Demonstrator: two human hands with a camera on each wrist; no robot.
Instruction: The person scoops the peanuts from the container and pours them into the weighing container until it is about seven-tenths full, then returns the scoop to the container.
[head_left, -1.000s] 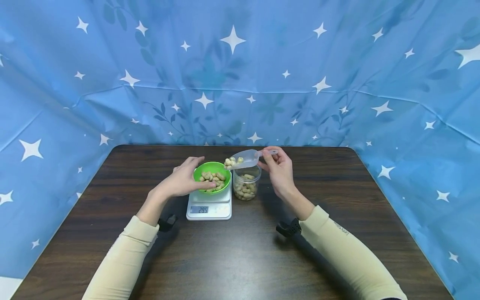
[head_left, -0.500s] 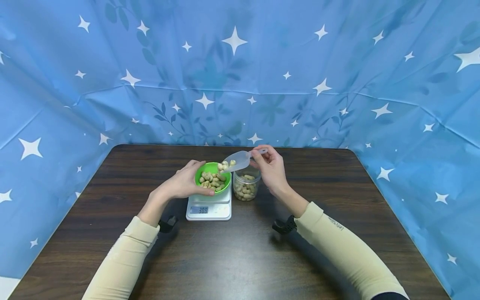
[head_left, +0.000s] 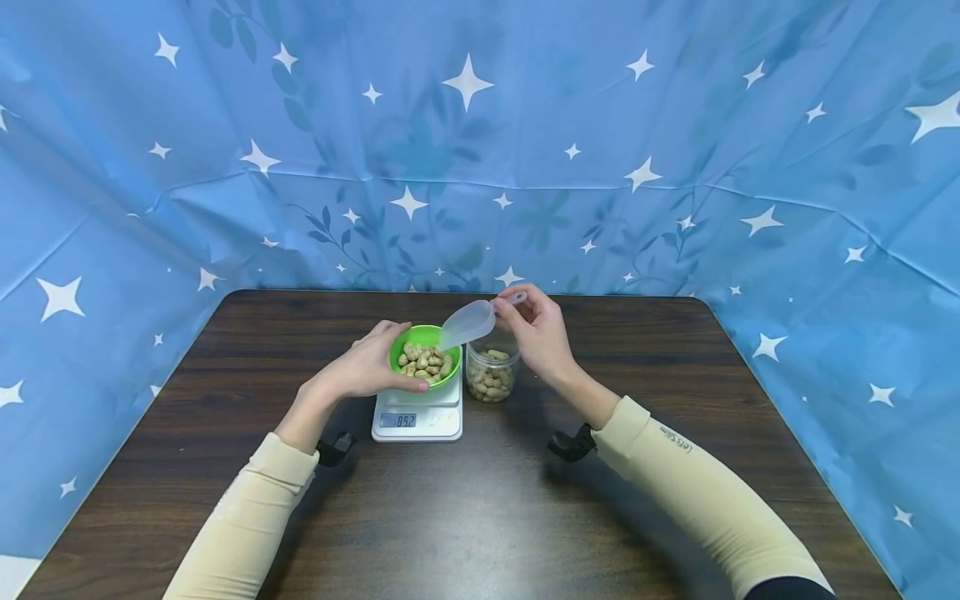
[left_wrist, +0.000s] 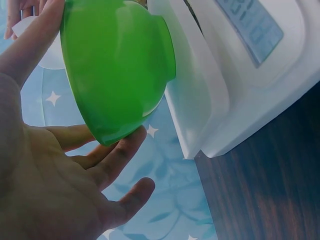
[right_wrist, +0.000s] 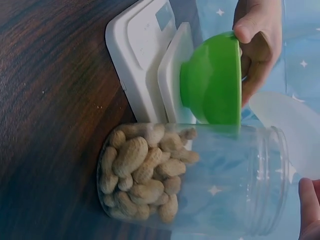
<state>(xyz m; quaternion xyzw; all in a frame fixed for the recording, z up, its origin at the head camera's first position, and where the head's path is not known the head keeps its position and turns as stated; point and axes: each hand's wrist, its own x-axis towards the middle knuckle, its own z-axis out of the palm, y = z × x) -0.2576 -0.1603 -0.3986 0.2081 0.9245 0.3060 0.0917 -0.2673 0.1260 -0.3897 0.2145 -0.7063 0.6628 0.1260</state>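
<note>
A green bowl [head_left: 415, 335] of unshelled peanuts [head_left: 424, 362] stands on a white kitchen scale [head_left: 438, 423] with a lit display. My left hand [head_left: 367, 364] holds the bowl from the left, thumb along the near side of the rim and fingers at the far side. My right hand [head_left: 538, 335] pinches the handle of a translucent plastic scoop [head_left: 468, 324]. The scoop tilts down to the left, its tip over the bowl's right rim, and no peanuts show in it. Below the scoop is a clear jar [right_wrist: 225, 180], partly filled with peanuts [right_wrist: 145, 175] and without a lid.
The jar stands close to the scale's right side. All of it is on a dark wood table [head_left: 480, 517], towards the far edge. A blue curtain [head_left: 480, 233] with white stars hangs behind that edge.
My right hand has moved left and tipped the scoop; its peanuts have dropped into the bowl. The scale's reading has gone up. My left thumb has shifted from over the bowl to its rim.
</note>
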